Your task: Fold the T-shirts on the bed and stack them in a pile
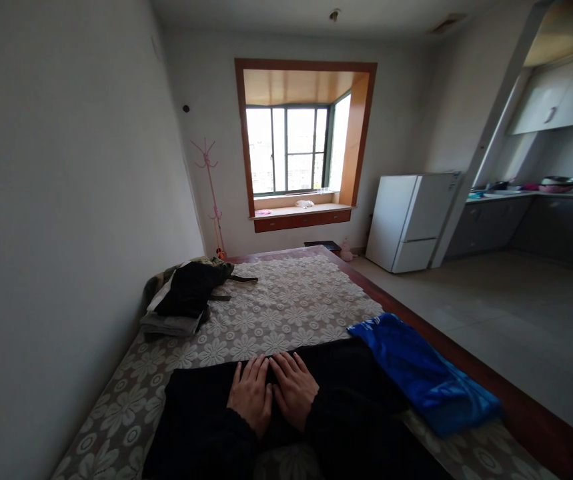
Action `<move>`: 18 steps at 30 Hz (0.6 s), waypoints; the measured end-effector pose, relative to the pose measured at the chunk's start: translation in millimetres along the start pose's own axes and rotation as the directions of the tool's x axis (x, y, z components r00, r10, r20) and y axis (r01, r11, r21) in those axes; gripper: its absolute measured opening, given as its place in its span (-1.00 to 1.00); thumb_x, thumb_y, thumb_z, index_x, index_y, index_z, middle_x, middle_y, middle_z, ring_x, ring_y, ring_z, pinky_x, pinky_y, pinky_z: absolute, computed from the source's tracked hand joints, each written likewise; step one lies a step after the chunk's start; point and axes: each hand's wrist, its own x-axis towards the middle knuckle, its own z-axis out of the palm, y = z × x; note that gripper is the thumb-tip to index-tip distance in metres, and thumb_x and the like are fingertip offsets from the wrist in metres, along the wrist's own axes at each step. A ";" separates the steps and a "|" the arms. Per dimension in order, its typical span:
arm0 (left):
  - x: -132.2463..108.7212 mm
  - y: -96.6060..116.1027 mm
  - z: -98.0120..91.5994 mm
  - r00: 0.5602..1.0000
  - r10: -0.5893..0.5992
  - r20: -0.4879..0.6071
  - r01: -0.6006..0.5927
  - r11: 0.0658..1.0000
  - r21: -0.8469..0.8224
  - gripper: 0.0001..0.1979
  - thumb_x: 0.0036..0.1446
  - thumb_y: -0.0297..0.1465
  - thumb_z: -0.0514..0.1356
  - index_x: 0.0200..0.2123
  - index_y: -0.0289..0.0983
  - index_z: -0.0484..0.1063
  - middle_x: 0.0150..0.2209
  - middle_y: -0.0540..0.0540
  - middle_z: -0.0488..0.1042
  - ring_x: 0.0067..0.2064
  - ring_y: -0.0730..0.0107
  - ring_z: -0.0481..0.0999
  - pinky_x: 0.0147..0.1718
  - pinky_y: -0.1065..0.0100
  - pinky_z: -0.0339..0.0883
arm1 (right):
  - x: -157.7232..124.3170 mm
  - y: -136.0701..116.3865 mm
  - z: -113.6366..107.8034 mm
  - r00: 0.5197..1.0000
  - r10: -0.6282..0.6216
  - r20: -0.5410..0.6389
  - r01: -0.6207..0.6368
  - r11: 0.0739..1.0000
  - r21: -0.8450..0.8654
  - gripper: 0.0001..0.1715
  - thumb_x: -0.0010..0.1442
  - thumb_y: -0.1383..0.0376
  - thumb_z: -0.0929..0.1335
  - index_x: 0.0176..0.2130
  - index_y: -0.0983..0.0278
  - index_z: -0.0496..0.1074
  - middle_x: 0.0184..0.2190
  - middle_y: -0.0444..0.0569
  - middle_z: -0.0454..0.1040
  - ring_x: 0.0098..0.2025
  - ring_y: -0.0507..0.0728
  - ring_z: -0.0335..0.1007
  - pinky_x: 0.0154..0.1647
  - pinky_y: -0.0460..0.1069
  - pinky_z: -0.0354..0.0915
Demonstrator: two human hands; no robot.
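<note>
On the flower-patterned bedspread (pixel 286 313), a pile of clothes (pixel 186 297) sits far left; nearer, a plain black garment (pixel 191 407) lies spread wide, left hand (pixel 251 395) and right hand (pixel 293 390) flat on it, fingers extended, gripping nothing; a blue garment (pixel 426 373) lies just right

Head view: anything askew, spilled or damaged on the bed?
Nothing spilled or damaged. The left hand and right hand lie flat on the black garment. Only the far clothes pile is loosely heaped.
</note>
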 end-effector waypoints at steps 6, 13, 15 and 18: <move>0.0 1.3 -1.5 1.000 0.000 -0.006 0.000 1.000 0.015 -0.40 0.22 -0.34 -0.01 0.33 -0.27 0.24 0.37 -0.14 0.21 0.39 0.08 0.11 0.39 -0.07 -0.19 | 0.4 -0.9 -2.5 1.000 0.007 0.004 -0.007 1.000 -0.005 -0.31 0.31 0.19 0.23 0.37 0.24 0.17 0.36 0.04 0.20 0.40 0.26 -0.02 0.43 0.22 -0.21; 1.4 0.1 -3.8 1.000 -0.001 -0.003 0.001 1.000 0.011 -0.39 0.20 -0.32 0.00 0.32 -0.26 0.25 0.36 -0.14 0.23 0.38 0.08 0.13 0.38 -0.06 -0.17 | 2.7 -1.1 -4.8 1.000 0.012 0.015 -0.012 1.000 -0.004 -0.30 0.27 0.22 0.24 0.36 0.24 0.17 0.33 0.05 0.24 0.38 0.27 0.01 0.42 0.22 -0.20; 2.0 -0.7 -4.9 1.000 -0.001 0.002 0.001 1.000 0.004 -0.39 0.20 -0.31 0.00 0.32 -0.26 0.25 0.35 -0.14 0.24 0.38 0.09 0.14 0.38 -0.05 -0.17 | 3.5 -1.2 -5.5 1.000 0.011 0.020 -0.011 1.000 -0.003 -0.29 0.26 0.22 0.24 0.36 0.24 0.17 0.33 0.05 0.24 0.38 0.27 0.02 0.41 0.22 -0.20; 3.0 -1.6 -7.0 1.000 0.002 0.000 -0.002 1.000 -0.004 -0.40 0.19 -0.30 0.01 0.31 -0.25 0.26 0.34 -0.13 0.26 0.36 0.11 0.16 0.37 -0.04 -0.17 | 4.6 -1.5 -7.0 1.000 0.012 0.028 -0.012 1.000 0.002 -0.28 0.26 0.19 0.24 0.36 0.25 0.16 0.33 0.06 0.24 0.37 0.28 0.02 0.41 0.22 -0.21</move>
